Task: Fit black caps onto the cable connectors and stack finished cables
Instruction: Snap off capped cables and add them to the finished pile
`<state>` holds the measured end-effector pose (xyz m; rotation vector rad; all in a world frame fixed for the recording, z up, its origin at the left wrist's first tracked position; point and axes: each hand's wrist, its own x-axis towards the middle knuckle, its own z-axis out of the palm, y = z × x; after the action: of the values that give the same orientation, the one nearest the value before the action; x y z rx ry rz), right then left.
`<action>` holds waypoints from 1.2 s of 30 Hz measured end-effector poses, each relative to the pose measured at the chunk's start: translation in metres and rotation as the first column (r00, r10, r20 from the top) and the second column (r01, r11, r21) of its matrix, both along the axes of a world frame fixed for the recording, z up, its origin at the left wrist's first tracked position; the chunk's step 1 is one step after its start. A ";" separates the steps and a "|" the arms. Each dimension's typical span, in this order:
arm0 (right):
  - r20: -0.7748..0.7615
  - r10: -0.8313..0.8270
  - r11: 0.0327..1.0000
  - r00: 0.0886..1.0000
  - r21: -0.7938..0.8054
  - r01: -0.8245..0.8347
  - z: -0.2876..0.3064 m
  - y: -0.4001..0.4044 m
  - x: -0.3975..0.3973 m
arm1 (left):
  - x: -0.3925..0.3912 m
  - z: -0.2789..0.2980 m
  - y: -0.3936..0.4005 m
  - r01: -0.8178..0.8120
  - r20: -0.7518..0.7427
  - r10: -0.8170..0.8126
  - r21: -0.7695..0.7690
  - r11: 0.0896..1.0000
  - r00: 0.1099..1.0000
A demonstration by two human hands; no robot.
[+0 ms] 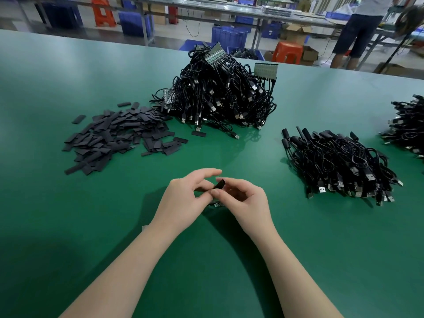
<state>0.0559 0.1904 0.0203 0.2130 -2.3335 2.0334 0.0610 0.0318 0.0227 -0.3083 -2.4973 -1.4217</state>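
At the lower centre of the frame, above the green bench, the right hand pinches the small flat black cap, whose long axis slants up-right, while the left hand, touching it, pinches its lower-left end.

No lettering, number or brand mark can be read anywhere in this view. The black caps and the cable pile show plain dark surfaces — no print that resolves. The blue crates and cardboard boxes behind are too blurred to tell.
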 end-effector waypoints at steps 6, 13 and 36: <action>0.019 -0.012 0.999 1.000 -0.050 0.013 0.003 0.004 0.000 | 0.000 -0.001 0.000 0.039 -0.025 -0.039 -0.003 0.999 0.999; 0.036 -0.032 0.997 0.999 -0.072 0.035 0.002 0.005 -0.001 | 0.000 -0.003 0.001 0.061 -0.013 -0.060 0.049 0.997 0.998; 0.205 -0.223 0.896 0.953 -0.342 0.284 0.003 0.017 -0.010 | 0.002 0.002 0.010 -0.131 -0.162 0.069 -0.405 0.905 0.984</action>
<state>0.0460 0.2073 0.0229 -0.2669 -1.8726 2.3644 0.0634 0.0417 0.0245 -0.3400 -2.6304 -0.7857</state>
